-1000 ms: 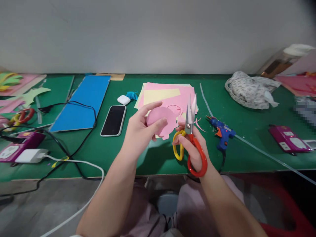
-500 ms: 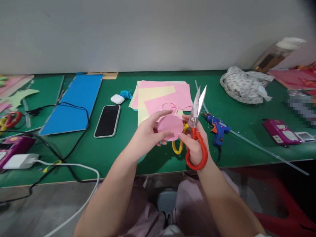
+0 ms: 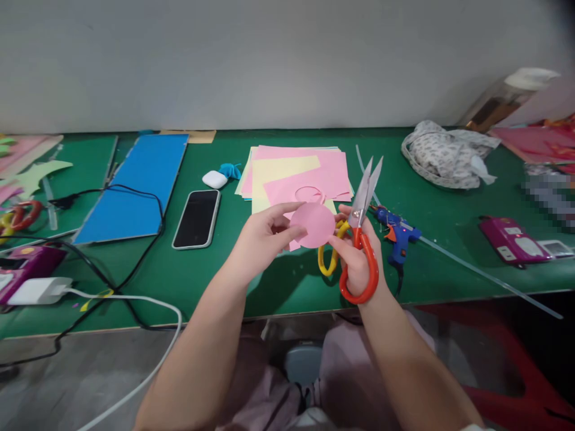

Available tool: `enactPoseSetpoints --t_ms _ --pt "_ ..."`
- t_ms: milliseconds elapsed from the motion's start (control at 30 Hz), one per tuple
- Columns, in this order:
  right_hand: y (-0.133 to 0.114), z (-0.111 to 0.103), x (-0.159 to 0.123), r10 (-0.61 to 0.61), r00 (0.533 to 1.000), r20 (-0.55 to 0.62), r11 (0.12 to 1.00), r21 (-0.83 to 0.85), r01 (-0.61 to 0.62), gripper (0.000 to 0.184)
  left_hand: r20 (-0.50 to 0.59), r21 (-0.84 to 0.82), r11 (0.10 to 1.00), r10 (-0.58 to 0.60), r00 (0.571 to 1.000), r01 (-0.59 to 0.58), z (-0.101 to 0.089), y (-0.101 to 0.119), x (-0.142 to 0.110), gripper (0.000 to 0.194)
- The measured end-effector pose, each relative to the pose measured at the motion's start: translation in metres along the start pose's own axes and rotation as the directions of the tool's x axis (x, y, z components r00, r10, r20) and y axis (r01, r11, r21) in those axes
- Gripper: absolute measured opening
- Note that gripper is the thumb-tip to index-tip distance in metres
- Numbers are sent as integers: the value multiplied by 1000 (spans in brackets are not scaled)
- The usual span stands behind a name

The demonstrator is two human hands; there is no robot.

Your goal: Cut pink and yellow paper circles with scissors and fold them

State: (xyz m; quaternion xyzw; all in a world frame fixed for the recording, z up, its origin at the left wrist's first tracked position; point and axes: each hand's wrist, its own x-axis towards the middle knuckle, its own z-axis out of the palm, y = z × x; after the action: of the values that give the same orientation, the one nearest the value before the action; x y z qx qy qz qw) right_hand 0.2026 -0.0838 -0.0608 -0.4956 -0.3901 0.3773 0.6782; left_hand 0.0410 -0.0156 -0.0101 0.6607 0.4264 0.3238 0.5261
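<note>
A pink paper circle (image 3: 313, 225) is pinched at its left edge by my left hand (image 3: 272, 232), thumb on top. My right hand (image 3: 359, 257) has the scissors (image 3: 358, 218) hanging on it, blades slightly apart and pointing up and away; one handle is red, the other yellow. The right fingertips touch or nearly touch the circle's right edge. Beyond my hands lies a stack of pink and pale yellow paper sheets (image 3: 291, 169), with a thin pink paper ring (image 3: 309, 188) on it. Part of the stack is hidden behind the hands.
Left of the stack are a phone (image 3: 196, 219), a white case (image 3: 214, 179) and a blue board (image 3: 135, 191) crossed by black cables. To the right lie a blue glue gun (image 3: 399, 236) with a long glue stick, a patterned cloth (image 3: 444, 155) and a purple power strip (image 3: 512, 239).
The pink circle has turned flatter toward me and moved slightly up. Both hands have shifted a little, and the scissors have tilted slightly to the right.
</note>
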Motion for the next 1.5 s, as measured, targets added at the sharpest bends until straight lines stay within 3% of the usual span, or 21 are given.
enactPoseSetpoints --t_ms 300,500,800,1067,1133,1233,1300,1500 --pt "6 -6 2 -3 999 -44 999 34 5 40 -15 20 1000 -10 1000 10 -3 -2 0 41" --pt "2 -7 2 25 999 -20 999 -25 -25 48 82 58 994 -93 992 89 -4 2 -1 47" --pt "-2 -1 -3 60 993 105 996 -76 -52 50 -66 -75 997 19 998 -24 -1 -7 2 44" --pt "-1 0 -5 44 993 110 997 -64 -37 45 -6 -24 1000 6 1000 -6 4 0 -1 41" --pt "-1 1 -4 32 998 60 998 -54 -29 46 57 -59 998 -17 998 21 6 -1 -1 51" --pt "-1 1 -1 -7 999 -36 997 -72 4 45 242 -109 990 -60 969 88 10 -4 -1 82" --pt "0 1 0 -23 997 -80 995 -97 15 46 276 -136 986 -53 960 94 15 -7 -1 91" --pt "3 1 -3 6 998 -63 995 -101 -12 51 -16 -213 976 40 999 -42 20 -11 2 76"
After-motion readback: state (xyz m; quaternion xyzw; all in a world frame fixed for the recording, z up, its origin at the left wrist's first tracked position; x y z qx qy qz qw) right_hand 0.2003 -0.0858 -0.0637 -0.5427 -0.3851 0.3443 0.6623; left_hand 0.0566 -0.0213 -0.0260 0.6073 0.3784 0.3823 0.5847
